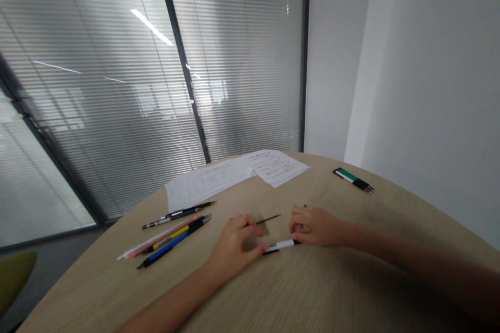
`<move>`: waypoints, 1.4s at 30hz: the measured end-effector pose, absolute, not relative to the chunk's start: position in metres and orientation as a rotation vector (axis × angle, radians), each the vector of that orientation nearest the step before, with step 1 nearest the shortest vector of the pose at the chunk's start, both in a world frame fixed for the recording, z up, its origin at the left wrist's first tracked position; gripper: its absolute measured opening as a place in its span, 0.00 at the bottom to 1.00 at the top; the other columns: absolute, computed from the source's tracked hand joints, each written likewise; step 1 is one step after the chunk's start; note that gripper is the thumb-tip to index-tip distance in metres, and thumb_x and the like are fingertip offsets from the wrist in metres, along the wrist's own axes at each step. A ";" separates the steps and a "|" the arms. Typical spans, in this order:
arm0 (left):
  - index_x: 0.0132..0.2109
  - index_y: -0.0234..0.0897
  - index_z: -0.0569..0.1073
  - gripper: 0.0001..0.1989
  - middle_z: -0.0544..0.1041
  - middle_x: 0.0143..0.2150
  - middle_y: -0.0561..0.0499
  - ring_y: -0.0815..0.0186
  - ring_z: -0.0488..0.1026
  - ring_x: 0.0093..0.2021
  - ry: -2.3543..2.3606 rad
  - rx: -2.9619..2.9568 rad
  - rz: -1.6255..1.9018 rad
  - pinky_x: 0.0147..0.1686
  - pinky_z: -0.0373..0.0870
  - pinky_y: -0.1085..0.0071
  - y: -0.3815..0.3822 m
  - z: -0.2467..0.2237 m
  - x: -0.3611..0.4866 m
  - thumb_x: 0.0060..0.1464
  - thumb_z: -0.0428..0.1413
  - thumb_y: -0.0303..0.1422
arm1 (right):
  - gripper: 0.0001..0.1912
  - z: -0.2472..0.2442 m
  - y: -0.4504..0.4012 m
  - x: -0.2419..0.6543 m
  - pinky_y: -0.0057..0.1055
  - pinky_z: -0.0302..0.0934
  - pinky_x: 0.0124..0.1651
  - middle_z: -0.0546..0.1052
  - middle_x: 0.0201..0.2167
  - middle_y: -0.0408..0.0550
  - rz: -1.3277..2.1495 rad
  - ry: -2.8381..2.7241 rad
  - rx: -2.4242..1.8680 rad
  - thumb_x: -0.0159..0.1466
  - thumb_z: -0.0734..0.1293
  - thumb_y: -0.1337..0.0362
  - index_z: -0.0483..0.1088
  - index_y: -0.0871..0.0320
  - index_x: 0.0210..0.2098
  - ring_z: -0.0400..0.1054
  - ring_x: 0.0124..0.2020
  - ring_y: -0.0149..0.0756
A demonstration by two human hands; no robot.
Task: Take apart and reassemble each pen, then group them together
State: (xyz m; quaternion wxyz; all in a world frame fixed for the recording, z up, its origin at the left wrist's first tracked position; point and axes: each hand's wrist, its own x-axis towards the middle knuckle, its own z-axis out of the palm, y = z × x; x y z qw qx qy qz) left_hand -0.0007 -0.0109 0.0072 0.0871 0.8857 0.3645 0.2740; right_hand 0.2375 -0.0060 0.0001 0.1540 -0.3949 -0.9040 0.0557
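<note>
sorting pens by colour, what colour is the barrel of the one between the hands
White barrel with dark ends, on the pen; head view.

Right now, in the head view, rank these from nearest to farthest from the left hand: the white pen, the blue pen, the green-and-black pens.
1. White pen: touching the left hand, on its right.
2. Blue pen: on its left.
3. Green-and-black pens: far right.

Your left hand (234, 242) and right hand (316, 226) pinch a white pen (279, 245) on the worktop (312, 291); a thin refill (269, 218) at twelve o'clock, coloured pens (172, 239) at nine.
</note>
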 end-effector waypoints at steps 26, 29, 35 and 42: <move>0.29 0.36 0.70 0.06 0.72 0.28 0.52 0.65 0.68 0.32 1.131 2.319 0.793 0.34 0.63 0.70 -0.009 0.008 0.001 0.47 0.50 0.33 | 0.05 0.042 0.001 0.260 0.26 0.56 0.30 0.71 0.27 0.45 0.405 -2.519 -1.147 0.53 0.64 0.66 0.68 0.61 0.29 0.62 0.28 0.30; 0.29 0.36 0.70 0.07 0.72 0.26 0.53 0.66 0.68 0.29 1.139 2.198 0.876 0.32 0.63 0.72 -0.008 0.010 0.001 0.47 0.50 0.35 | 0.09 0.044 0.006 0.267 0.26 0.56 0.28 0.71 0.26 0.46 0.496 -2.423 -1.235 0.54 0.63 0.62 0.69 0.61 0.30 0.63 0.26 0.31; 0.25 0.37 0.70 0.08 0.71 0.22 0.55 0.67 0.67 0.26 1.155 2.035 0.978 0.30 0.62 0.73 -0.005 0.010 0.002 0.44 0.52 0.37 | 0.10 0.040 0.016 0.271 0.28 0.58 0.30 0.73 0.25 0.45 0.673 -2.272 -1.256 0.53 0.63 0.60 0.70 0.61 0.29 0.65 0.27 0.33; 0.25 0.36 0.70 0.10 0.69 0.21 0.55 0.67 0.65 0.25 1.223 1.942 1.098 0.28 0.61 0.73 0.001 0.006 -0.001 0.44 0.52 0.38 | 0.12 0.031 0.039 0.296 0.34 0.60 0.40 0.74 0.37 0.51 0.476 -2.018 -1.339 0.56 0.59 0.64 0.70 0.61 0.36 0.67 0.37 0.37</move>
